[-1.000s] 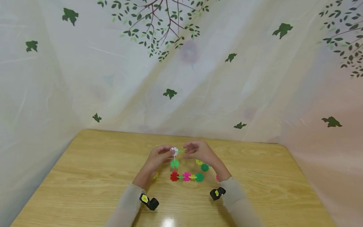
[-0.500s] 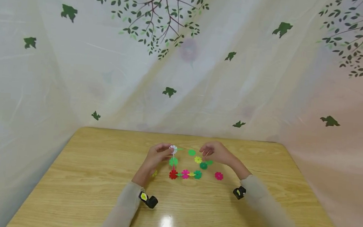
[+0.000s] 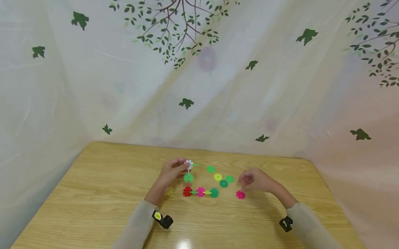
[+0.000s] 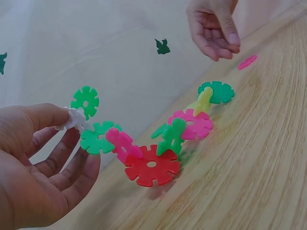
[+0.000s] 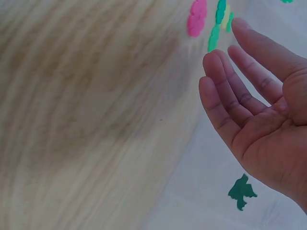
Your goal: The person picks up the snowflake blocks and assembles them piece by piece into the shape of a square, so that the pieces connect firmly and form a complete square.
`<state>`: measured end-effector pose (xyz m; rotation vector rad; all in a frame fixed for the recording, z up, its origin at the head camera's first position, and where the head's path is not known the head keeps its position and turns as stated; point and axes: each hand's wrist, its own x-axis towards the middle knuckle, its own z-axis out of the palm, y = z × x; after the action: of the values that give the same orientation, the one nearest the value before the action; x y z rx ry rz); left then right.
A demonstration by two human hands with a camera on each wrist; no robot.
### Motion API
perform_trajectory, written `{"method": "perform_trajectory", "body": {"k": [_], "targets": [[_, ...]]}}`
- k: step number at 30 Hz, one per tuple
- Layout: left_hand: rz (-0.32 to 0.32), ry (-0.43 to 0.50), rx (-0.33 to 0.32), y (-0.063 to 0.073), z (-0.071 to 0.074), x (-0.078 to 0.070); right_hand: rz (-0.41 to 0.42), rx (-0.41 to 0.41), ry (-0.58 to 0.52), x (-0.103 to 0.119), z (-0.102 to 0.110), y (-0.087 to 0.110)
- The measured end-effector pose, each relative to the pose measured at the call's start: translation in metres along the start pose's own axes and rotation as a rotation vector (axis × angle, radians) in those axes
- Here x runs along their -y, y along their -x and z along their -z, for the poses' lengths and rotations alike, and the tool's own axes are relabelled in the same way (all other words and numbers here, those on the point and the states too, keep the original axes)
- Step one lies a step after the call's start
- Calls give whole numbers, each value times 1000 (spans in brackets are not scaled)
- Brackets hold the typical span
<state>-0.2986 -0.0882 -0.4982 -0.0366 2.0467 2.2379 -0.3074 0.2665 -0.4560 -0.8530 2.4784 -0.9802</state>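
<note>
Disc chain (image 4: 152, 173) in the left hand (image 4: 41, 179)

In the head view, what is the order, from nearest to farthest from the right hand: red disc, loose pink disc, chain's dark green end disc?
1. Loose pink disc, just below the right hand.
2. Dark green end disc, to the left.
3. Red disc, farther left.
</note>
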Motion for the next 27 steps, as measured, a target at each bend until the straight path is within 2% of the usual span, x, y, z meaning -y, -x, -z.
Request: {"method": "perform_trajectory", "body": {"k": [7,12,21,27], "targets": [[-7,14,-1,-1,1,2,-52,10,-29,-11,-9,13],[-6,13,1,0,1,0,-52,0,-49,-14,-17,15],[-14,21,6,-2,1,3,-102,-8,-63,-18,-20,10],[-17,11,-9,-1,1,3,-87,-5,-82,-17,-19,6]]}}
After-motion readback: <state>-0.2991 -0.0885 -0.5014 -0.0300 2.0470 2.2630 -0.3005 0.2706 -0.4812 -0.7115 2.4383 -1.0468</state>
